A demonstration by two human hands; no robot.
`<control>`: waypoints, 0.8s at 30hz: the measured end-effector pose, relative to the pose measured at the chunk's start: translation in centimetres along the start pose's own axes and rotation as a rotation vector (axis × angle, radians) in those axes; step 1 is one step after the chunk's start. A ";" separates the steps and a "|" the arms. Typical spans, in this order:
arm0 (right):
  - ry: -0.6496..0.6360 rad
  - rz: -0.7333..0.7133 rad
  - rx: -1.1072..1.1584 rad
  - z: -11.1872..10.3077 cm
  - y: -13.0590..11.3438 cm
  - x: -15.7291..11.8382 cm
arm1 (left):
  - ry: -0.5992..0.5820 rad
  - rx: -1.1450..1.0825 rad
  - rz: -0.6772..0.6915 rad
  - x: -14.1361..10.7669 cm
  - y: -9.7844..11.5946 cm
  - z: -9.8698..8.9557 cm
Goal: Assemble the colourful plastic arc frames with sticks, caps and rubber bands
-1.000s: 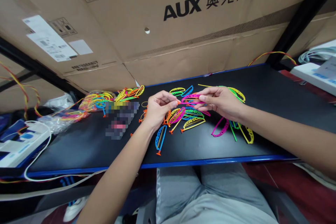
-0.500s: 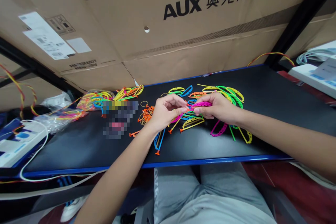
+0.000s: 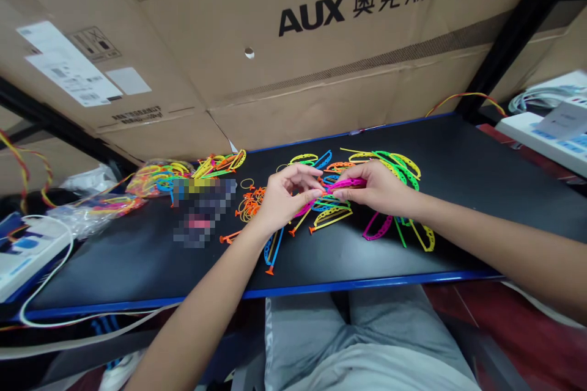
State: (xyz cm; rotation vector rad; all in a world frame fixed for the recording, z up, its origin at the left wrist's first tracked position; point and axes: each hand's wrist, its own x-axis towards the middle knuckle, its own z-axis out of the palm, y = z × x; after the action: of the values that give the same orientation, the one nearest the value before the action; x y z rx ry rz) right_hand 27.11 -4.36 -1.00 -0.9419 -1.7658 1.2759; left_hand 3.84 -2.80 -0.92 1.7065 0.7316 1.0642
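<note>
In my right hand (image 3: 378,186) is a magenta toy bow (image 3: 349,184), its curved strip pinched between thumb and fingers. My left hand (image 3: 290,194) pinches a small orange piece (image 3: 323,192) at the bow's left end, and the fingertips of both hands nearly meet there. Under and around the hands lie several blue, green, yellow and magenta bows. A blue bow with an orange tip (image 3: 274,252) rests below my left hand. Orange pieces with rubber bands (image 3: 251,203) are heaped left of that hand.
Plastic bags of colourful parts (image 3: 158,178) lie at the back left of the black table (image 3: 449,165). A blurred dark object (image 3: 202,214) is nearer. A large cardboard box (image 3: 220,30) stands behind. White power strips (image 3: 550,134) and cables flank the table.
The whole view has shifted slightly, moving the scene a little left. Both hands keep their pinch on the magenta bow and orange piece, with the fingertips slightly adjusted.
</note>
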 end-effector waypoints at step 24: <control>0.070 -0.444 -0.837 -1.2 1.4 -0.2 | -0.075 0.865 -0.156 -0.4 -1.2 -10.4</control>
State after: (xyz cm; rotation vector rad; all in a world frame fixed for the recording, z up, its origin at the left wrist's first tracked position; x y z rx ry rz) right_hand 28.43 -3.71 -2.08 -0.9157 -2.3192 0.1923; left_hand -5.67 1.59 -0.50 2.3302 1.3782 0.5836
